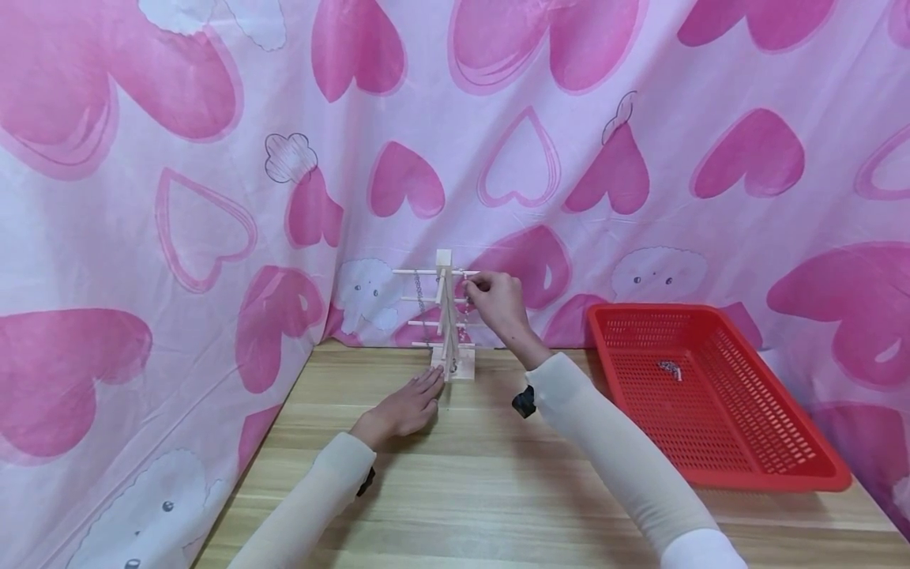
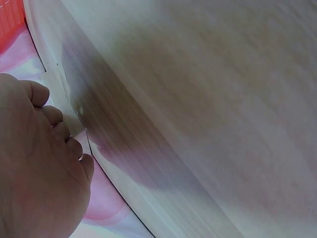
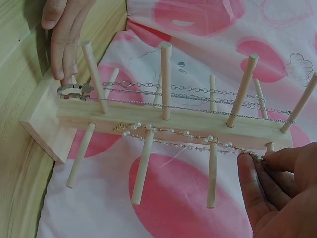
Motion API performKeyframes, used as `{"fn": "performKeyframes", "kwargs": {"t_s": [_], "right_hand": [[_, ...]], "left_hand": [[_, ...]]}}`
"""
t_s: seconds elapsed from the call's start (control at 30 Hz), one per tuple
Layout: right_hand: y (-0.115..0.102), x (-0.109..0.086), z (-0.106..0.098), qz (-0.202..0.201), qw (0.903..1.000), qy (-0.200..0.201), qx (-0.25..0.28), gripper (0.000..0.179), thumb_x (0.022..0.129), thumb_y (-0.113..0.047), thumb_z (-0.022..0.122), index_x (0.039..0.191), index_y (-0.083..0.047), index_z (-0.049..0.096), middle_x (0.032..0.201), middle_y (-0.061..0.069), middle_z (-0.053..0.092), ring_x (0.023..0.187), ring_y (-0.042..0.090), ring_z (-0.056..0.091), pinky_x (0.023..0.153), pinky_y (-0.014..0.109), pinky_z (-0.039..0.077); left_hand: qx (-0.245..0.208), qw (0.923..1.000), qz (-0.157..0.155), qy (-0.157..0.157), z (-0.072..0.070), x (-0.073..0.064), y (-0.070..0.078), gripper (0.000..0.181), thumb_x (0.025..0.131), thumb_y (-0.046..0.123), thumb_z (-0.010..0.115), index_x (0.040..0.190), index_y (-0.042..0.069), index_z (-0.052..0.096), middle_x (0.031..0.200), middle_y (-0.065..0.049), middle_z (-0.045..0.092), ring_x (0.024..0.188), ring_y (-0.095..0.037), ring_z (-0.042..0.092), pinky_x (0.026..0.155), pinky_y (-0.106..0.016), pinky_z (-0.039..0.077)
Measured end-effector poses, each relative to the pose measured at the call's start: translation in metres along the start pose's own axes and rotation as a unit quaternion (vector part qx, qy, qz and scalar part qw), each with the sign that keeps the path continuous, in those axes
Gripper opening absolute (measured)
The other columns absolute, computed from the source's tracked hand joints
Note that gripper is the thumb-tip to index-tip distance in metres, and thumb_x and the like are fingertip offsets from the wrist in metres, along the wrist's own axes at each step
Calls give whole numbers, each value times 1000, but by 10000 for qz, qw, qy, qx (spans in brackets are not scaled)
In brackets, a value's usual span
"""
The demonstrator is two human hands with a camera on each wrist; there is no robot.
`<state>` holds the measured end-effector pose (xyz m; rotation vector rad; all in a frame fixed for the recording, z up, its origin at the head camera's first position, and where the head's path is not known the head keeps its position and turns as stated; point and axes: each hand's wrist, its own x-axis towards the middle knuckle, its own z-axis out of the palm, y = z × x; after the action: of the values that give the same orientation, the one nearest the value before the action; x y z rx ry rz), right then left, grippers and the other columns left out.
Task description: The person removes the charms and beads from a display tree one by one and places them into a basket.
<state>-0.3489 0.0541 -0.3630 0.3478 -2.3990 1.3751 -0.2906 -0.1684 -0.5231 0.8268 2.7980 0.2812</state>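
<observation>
A pale wooden jewelry stand (image 1: 444, 259) with pegs on its sides stands at the back of the table. My right hand (image 1: 499, 304) is at the top peg on the stand's right side, pinching one end of a pearl necklace (image 3: 186, 134) between thumb and fingertips. The rest of this necklace runs down along the post toward the base. On other pegs hang several silver chains (image 3: 198, 90), one with a chunky silver piece (image 3: 74, 92) near the base. My left hand (image 1: 410, 403) rests its extended fingers on the stand's base (image 3: 42, 119).
To the right sits a red plastic basket (image 1: 739, 479) with a small silver chain (image 1: 670, 369) inside. A pink heart-printed cloth (image 1: 405, 180) hangs behind the table and along its left side. Wood-grain tabletop (image 1: 455, 490) lies beneath both arms.
</observation>
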Motion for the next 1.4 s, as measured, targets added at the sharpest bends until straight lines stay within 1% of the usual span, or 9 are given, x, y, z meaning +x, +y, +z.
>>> {"fn": "performKeyframes", "kwargs": {"t_s": [0.1,0.27,0.43,0.57,0.67,0.8,0.97,1.17,1.4], "right_hand": [[1,0,-1,17,10000,19,-5,19,101,-14,71,109,-2,83,94,15,83,82,30,81,72,35,67],[2,-1,-7,37,9998,51,-167,19,102,-15,70,109,-4,84,93,12,83,79,23,81,73,34,67],[6,-1,-15,-90,9996,62,-267,19,102,-15,71,107,-3,84,89,12,82,78,22,80,74,36,67],[8,-1,-23,-197,9992,101,-323,18,101,-13,71,105,-2,84,86,12,82,75,21,78,69,31,63],[10,-1,-29,-296,9984,192,-440,18,100,-13,71,103,-2,84,82,11,81,72,20,74,64,26,55],[12,-2,-36,-393,9977,239,-503,18,99,-14,71,101,-2,84,80,12,80,71,21,73,64,25,52],[15,-2,-43,-297,9983,205,-455,20,99,-14,69,103,-1,84,82,13,80,72,22,73,66,25,52],[21,-1,-51,-268,9978,326,-514,20,100,-15,69,103,-2,84,81,14,79,73,24,73,67,26,52],[28,0,-58,-242,9968,425,-639,20,100,-16,70,102,-3,85,80,12,79,72,22,71,66,25,52]], "left_hand": [[-2,10000,26,18,0,0,0,59,115,25,29,168,1,24,180,-13,12,168,-32,13,135,-51,22],[15,10000,8,14,1,0,-1,60,115,27,28,169,2,22,181,-12,10,168,-32,12,135,-51,23],[-38,10000,-14,3,0,-1,0,60,115,27,27,169,2,22,181,-12,10,168,-32,11,135,-51,22],[-84,10000,-42,-6,0,-1,1,60,115,27,27,169,2,21,181,-12,9,168,-32,10,135,-51,21],[-107,9999,-59,3,0,-1,1,60,115,28,27,169,3,21,181,-11,9,168,-31,10,136,-51,21],[-155,9999,-36,49,2,-1,0,60,114,26,29,169,2,22,181,-13,10,168,-33,11,135,-53,21],[-220,9997,-3,73,3,0,0,60,114,24,30,168,0,24,180,-14,12,167,-35,12,135,-55,20],[-126,9999,-34,25,1,0,1,60,115,27,28,169,2,22,181,-11,10,168,-32,10,136,-52,20],[-183,9998,-64,-5,-2,-2,3,59,115,26,29,169,2,23,180,-12,11,168,-33,12,135,-52,22]]}}
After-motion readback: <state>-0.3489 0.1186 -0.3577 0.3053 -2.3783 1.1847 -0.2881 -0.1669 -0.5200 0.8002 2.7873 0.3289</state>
